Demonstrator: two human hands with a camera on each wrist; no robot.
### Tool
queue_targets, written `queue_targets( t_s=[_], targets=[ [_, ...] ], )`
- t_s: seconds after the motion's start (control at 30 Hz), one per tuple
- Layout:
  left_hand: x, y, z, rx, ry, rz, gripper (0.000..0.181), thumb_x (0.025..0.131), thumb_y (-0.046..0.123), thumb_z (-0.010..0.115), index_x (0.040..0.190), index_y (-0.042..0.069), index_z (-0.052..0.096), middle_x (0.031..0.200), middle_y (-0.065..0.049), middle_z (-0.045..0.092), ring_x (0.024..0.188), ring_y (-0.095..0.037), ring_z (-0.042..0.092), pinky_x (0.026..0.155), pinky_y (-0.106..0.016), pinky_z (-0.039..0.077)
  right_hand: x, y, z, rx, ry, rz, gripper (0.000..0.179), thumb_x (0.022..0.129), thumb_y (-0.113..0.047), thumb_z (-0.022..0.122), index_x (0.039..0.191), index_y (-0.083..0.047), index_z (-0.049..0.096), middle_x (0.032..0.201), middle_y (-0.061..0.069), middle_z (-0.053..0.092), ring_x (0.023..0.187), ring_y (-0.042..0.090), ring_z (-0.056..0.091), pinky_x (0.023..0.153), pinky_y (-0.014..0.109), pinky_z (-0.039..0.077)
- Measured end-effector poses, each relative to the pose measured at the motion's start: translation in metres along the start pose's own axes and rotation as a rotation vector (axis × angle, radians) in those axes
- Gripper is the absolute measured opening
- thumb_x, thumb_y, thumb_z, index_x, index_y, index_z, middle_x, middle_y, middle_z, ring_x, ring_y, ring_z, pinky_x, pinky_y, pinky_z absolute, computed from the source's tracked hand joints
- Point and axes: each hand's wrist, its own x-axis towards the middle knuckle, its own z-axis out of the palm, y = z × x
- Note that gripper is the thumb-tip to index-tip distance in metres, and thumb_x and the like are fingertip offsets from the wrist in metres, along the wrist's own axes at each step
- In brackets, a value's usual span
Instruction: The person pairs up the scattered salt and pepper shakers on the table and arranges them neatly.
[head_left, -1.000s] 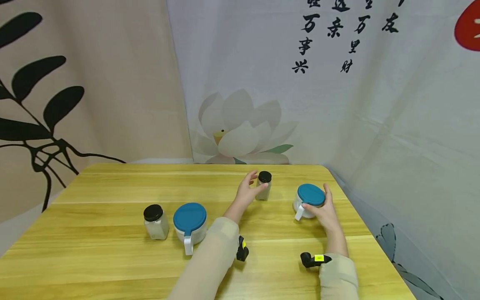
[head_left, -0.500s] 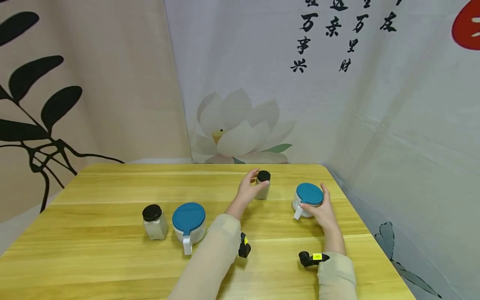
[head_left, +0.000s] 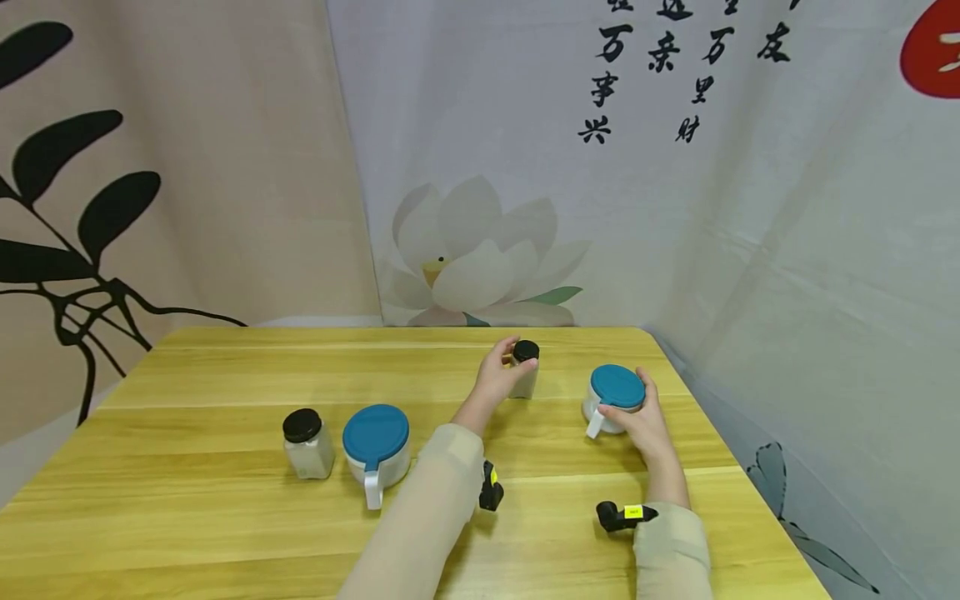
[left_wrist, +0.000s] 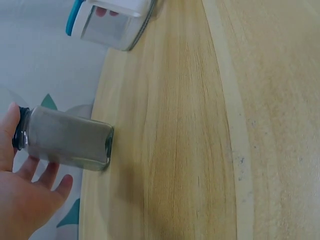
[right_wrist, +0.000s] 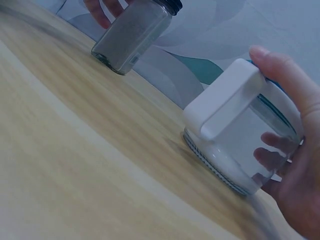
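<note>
My left hand (head_left: pixel 495 382) grips a square glass jar with a black screw lid (left_wrist: pixel 70 137) near the table's back edge. Its thumb lies at the lid, and the other fingers pass behind the glass. Off to the right, my right hand (head_left: pixel 649 427) holds a clear glass seasoning jar (right_wrist: pixel 240 145) with a blue lid and white handle. There the thumb presses by the top of the handle, and the fingers show through the glass, wrapped around the far side. Both jars stand upright with their bases at the tabletop.
Left of my left forearm stand a second black-lidded glass jar (head_left: pixel 308 450) and a second blue-lidded jar (head_left: pixel 377 442), its handle toward me. They rest on a wooden table (head_left: pixel 187 533). Behind the back edge hangs a printed cloth (head_left: pixel 480 208).
Both hands have drawn slightly closer around their jars. The jars stay in about the same place, while the whole head view has shifted a little.
</note>
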Motion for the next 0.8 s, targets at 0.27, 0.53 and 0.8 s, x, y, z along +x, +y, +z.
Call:
queue_targets(
  t_s=[0.27,0.53,0.8],
  targets=[
    [0.001,0.002,0.000,0.036,0.006,0.011,0.053,0.092,0.027,0.067,0.140,0.016,0.049,0.137,-0.013,0.046,0.120,-0.030,0.046,0.092,-0.045,0.044,0.004,0.006,0.000,0.004,0.015,0.011,0.103,0.079,-0.009,0.078,0.154,-0.014,0.007,0.154,0.022,0.015,0.139,0.040,0.019,0.110,0.055,0.014],
    [-0.001,0.005,-0.001,0.037,0.007,-0.002,0.049,0.092,0.025,0.067,0.137,0.015,0.051,0.136,-0.012,0.048,0.121,-0.029,0.046,0.093,-0.044,0.044,0.014,0.024,0.001,0.001,0.045,-0.036,0.102,0.079,-0.007,0.078,0.154,-0.015,0.010,0.152,0.022,0.022,0.136,0.038,0.024,0.109,0.053,0.019],
    [-0.003,0.004,-0.001,0.022,0.003,0.054,0.045,0.093,0.021,0.065,0.134,0.009,0.052,0.131,-0.013,0.050,0.119,-0.032,0.046,0.094,-0.046,0.043,0.007,0.010,0.002,0.035,0.030,-0.004,0.101,0.077,-0.006,0.079,0.153,-0.012,0.012,0.152,0.023,0.021,0.137,0.039,0.023,0.110,0.054,0.018]
  ],
)
